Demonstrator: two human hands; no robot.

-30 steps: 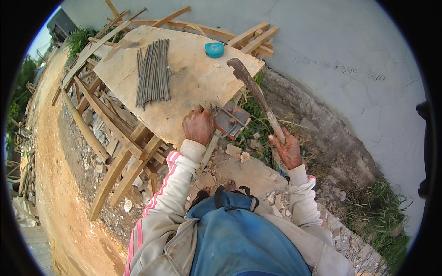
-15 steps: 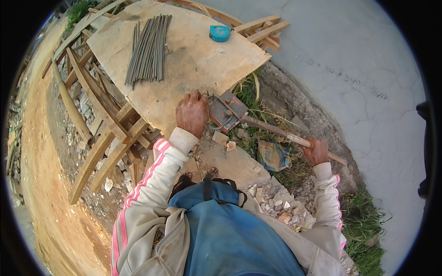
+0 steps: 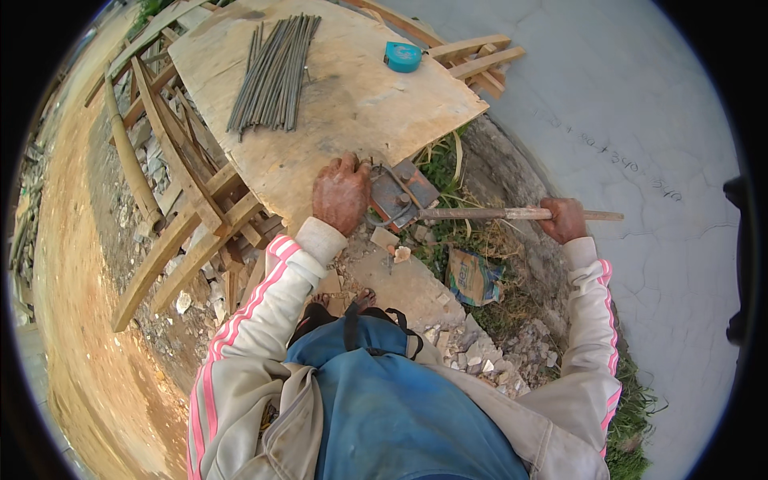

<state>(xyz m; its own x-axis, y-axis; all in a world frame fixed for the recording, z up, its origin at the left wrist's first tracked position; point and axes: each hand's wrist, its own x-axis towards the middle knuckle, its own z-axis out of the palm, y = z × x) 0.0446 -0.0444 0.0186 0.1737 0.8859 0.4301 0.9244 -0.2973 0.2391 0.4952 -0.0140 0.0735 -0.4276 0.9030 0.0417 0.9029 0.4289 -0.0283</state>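
Note:
Curled at the near edge of the pale board [image 3: 384,112], my left hand [image 3: 342,194] is closed on a thin bent steel rod [image 3: 390,175]. The rod curves round over a rusty metal bending plate [image 3: 422,189] just right of those fingers. My right hand [image 3: 564,220] grips a long rusty bar [image 3: 480,214] near its far right end. The bar lies almost level, its left end against the bending plate and the bent rod. The part of the rod inside my left fingers is hidden.
A bundle of straight steel rods [image 3: 276,76] and a teal tape measure [image 3: 402,57] lie on the board. Timber pieces [image 3: 172,148] jut out at left. Rubble [image 3: 480,352] and a torn bag [image 3: 474,277] lie below; a grey wall [image 3: 640,104] stands at right.
My right hand has swung the bar's right end away from me, from a slant to nearly level. My left hand stays beside the plate, and the whole view has shifted slightly.

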